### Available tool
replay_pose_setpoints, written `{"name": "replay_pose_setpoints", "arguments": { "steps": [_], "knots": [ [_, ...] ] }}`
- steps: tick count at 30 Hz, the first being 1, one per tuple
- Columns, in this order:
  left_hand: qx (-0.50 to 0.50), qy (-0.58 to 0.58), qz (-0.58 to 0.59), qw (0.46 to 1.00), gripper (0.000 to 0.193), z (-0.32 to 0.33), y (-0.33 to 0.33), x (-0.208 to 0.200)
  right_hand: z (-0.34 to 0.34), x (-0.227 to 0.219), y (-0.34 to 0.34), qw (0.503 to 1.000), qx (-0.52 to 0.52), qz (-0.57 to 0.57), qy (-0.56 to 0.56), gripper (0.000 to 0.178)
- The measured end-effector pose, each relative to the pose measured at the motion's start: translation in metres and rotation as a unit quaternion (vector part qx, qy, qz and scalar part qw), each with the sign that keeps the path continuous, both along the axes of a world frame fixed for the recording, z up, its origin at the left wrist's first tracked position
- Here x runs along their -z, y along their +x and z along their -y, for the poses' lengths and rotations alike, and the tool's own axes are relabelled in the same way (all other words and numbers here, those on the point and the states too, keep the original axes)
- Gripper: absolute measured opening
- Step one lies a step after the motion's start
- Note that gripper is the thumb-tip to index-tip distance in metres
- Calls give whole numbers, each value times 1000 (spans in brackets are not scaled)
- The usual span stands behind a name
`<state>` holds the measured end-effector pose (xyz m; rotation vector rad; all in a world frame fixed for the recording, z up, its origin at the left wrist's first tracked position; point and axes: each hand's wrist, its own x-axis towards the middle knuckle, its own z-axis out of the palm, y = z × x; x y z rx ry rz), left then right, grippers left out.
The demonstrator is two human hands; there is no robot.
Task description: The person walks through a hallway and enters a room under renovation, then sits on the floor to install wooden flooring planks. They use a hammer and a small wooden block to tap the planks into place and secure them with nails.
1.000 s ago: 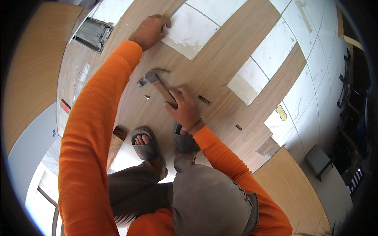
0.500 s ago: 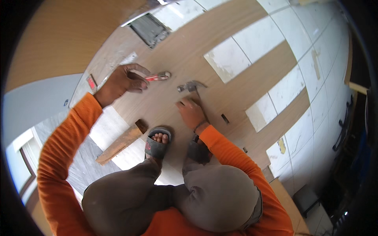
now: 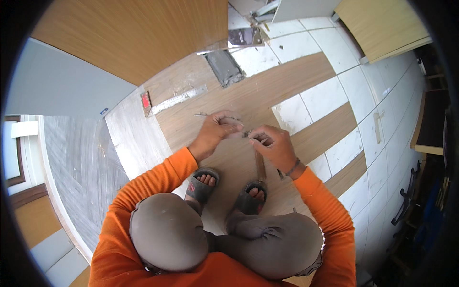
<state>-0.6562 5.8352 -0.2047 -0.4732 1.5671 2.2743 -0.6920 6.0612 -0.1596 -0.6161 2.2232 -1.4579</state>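
Two knees fill the lower frame as you squat, orange sleeves running up past them, sandalled feet [image 3: 224, 189] planted on the wooden board [image 3: 239, 103] at centre. That stance pins the board by your weight, so both hands are free.

Left hand [image 3: 213, 134], centre frame: fingers curled narrow, pinching a thin metal piece [image 3: 206, 115] whose tip pokes out toward the upper left. What exactly it is, you cannot tell at this size.

Right hand [image 3: 271, 145], just beside it and nearly touching: fingers closed on something small and dark at the tips; a hammer [image 3: 259, 162] handle runs down from under the palm toward your right foot, seemingly resting on the board rather than gripped. Hands meet low over the board, likely to steady fine work.

Farther up: a steel ruler [image 3: 177, 100] with a red end lies slanted at upper left; a grey metal tray [image 3: 224, 68] sits beyond it on white tile.

Versus half a second ago: the left hand has come in from the ruler side to join the right; the hammer head no longer shows.
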Motion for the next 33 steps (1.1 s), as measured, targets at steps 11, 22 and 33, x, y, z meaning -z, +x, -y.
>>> {"name": "replay_pose_setpoints", "arguments": {
  "steps": [11,22,33],
  "knots": [
    [-75,174,-16,982,20,-20,3,-4,36,-46,-44,988,-125,-39,78,13],
    [-97,161,-38,982,18,-18,12,17,33,-17,-22,992,7,123,5,12],
    [-138,240,21,961,21,-28,16,30,27,7,-26,994,-15,107,-2,12]
  ]
}}
